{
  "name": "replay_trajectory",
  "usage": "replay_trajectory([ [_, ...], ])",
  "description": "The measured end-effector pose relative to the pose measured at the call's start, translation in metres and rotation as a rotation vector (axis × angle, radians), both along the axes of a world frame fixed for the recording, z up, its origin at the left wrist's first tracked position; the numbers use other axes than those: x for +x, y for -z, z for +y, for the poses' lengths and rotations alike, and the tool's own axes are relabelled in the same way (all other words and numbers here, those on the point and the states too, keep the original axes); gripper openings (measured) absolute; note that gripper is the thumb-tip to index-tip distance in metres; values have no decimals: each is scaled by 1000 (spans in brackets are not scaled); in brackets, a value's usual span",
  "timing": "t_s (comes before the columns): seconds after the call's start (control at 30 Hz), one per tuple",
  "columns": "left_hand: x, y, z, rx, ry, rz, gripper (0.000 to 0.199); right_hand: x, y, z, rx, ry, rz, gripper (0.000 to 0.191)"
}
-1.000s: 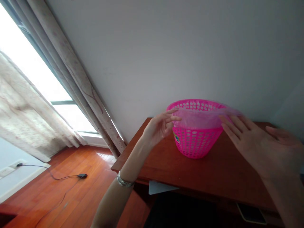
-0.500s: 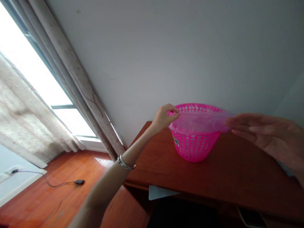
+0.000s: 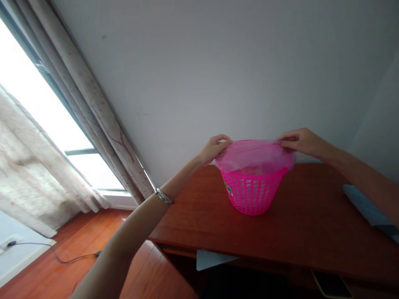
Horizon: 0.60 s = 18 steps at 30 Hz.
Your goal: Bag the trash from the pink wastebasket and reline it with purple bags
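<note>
Over by the window on the far left, there's a beige patterned curtain (image 3: pixel 76 124) hanging in long folds, with bright daylight coming through the glass (image 3: pixel 40 91) beside it. Below that is a reddish hardwood floor (image 3: pixel 84 274), and a thin dark cable (image 3: pixel 75 260) runs along it from a white wall socket (image 3: pixel 9 243).

Moving right, the person's left arm (image 3: pixel 134 228) reaches up across the frame with a silver bangle (image 3: pixel 163 196) on the wrist. The left hand (image 3: pixel 215 149) is at the near-left side of the basket opening, fingers (image 3: pixel 222 142) curled over and gripping the edge of a thin pink plastic bag (image 3: pixel 254 155).

That bag is spread across the top of a hot-pink perforated plastic basket (image 3: pixel 252 193), hanging over the rim and sagging a bit inside. The basket stands upright on a reddish-brown wooden desk (image 3: pixel 311 216), close to the back edge and the pale wall (image 3: pixel 237 74). There's a small colourful label (image 3: pixel 229 189) on its side.

On the other side, the right hand (image 3: pixel 299 140) has its fingers (image 3: pixel 285 139) pinched onto the bag's far edge, though I can't tell exactly how the thumb sits. Further right, a folded blue-grey cloth (image 3: pixel 366 206) lies at the desk edge, just under the right forearm (image 3: pixel 358 168), not touching it as far as I can tell.
</note>
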<state>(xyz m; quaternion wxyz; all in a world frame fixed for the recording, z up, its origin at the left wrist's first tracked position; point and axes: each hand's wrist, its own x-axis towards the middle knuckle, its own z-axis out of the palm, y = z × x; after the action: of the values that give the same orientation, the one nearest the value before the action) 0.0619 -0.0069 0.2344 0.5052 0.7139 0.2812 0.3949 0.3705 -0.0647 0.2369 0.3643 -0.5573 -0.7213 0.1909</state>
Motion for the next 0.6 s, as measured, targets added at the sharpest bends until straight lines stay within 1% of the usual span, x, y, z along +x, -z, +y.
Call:
replay_trajectory([
  [0.07,-6,0,6,17,48,104,26,10,0,3,-26,20,129,43],
  [0.13,-14,1,15,43,88,208,26,22,0,6,-34,17,166,47],
  [0.23,-29,3,29,67,115,308,25,43,1,9,-74,-7,105,50],
  [0.33,-43,3,42,85,106,346,24,58,2,10,-195,-46,44,49],
  [0.47,-56,-2,53,109,120,396,29,64,2,8,-335,-183,-92,44],
  [0.53,-60,-4,55,133,112,410,35,64,2,7,-364,-239,-133,46],
  [0.6,-63,-5,58,162,94,401,40,65,2,7,-370,-249,-155,51],
])
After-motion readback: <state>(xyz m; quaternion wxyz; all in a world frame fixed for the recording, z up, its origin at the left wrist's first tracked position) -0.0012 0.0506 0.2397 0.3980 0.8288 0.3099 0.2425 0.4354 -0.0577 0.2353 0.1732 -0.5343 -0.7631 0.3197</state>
